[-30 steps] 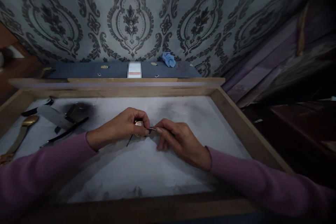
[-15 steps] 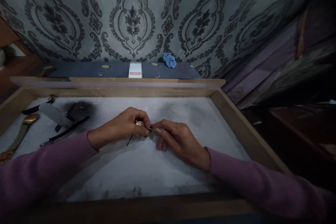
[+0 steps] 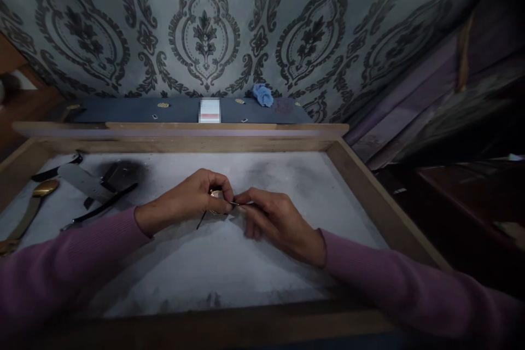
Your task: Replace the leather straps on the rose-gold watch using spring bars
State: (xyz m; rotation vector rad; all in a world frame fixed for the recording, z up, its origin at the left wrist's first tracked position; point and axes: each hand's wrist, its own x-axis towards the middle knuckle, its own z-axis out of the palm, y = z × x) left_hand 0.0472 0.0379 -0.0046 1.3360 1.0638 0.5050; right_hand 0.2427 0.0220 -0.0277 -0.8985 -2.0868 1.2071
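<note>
My left hand [image 3: 200,191] is closed round a small gold-rimmed watch [image 3: 216,195], thumb and forefinger pinching its right side. A thin dark strip [image 3: 200,220] juts out below the watch; whether it is part of a strap cannot be told. Pressed together against that same side, the thumb and forefinger of my right hand [image 3: 273,216] grip a thin metal piece [image 3: 234,204], too small to make out fully. Fingertips of both hands almost meet there. Most of the watch is hidden behind my left fingers.
A wooden-framed tray [image 3: 365,186] with a white bottom surrounds the hands. At its left lie a gold watch [image 3: 45,188] with a strap, a grey strap [image 3: 82,181] and a black strap [image 3: 106,205]. A blue cloth [image 3: 262,95] and a small box [image 3: 210,110] stand behind.
The view has shifted slightly. My right fingertips have come a little closer to the watch, covering more of the thin metal piece. My left hand keeps its hold.
</note>
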